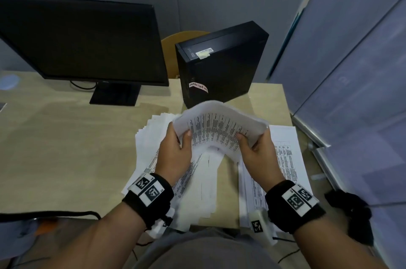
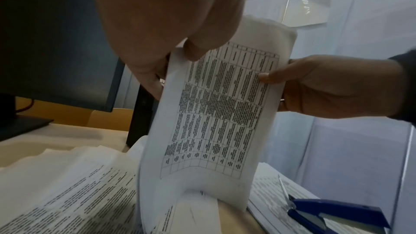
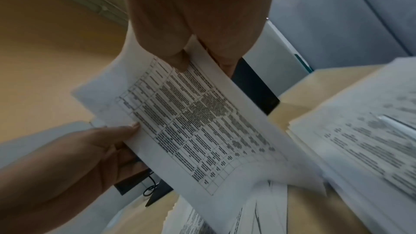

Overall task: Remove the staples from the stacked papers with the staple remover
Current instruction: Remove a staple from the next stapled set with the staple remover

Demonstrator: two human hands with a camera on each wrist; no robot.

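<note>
While both thumbs pinch bowed paper bundle [image 1: 222,128] mid-frame, slip risk.
Left hand [image 1: 175,154], right hand [image 1: 257,154] clamped on opposite edges; could buckle, spill; staple remover [image 2: 333,214] lower right, untouched.

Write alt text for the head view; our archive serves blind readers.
Both hands, the left hand and right hand, grip opposite edges of a bent sheaf of printed papers above a desk. More papers lie spread beneath; a dark monitor and computer case stand behind.
</note>
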